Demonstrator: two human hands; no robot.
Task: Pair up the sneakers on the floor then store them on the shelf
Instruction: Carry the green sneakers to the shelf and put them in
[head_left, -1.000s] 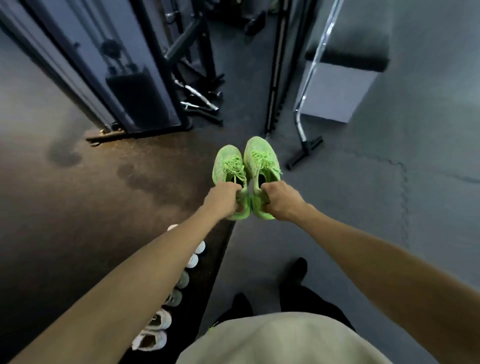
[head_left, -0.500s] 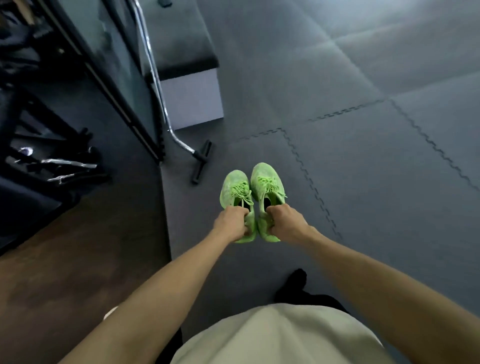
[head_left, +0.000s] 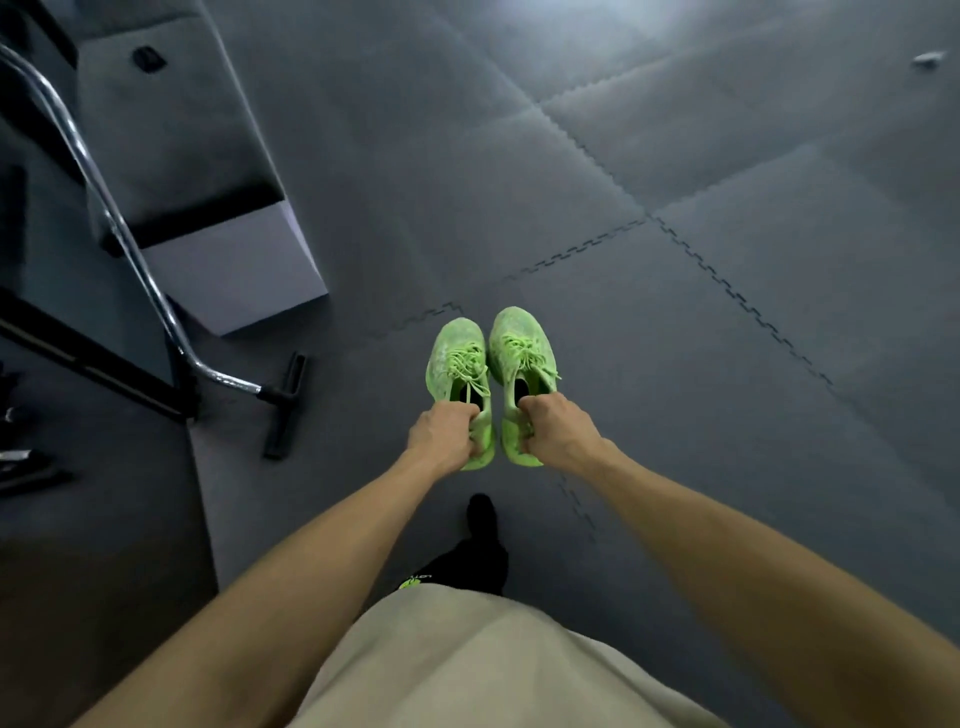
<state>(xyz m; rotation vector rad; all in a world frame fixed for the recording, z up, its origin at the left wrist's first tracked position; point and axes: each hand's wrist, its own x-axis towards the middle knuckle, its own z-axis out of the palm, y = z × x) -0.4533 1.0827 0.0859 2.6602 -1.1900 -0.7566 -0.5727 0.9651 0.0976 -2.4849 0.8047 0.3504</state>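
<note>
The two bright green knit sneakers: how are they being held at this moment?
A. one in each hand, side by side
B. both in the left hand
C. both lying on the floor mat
A: the left hand grips one green sneaker, and the right hand grips the other, side by side.

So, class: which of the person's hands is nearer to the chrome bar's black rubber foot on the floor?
Left. The left hand, gripping one green sneaker, is on the side towards the black rubber foot; the right hand holds the other sneaker farther away.
</note>
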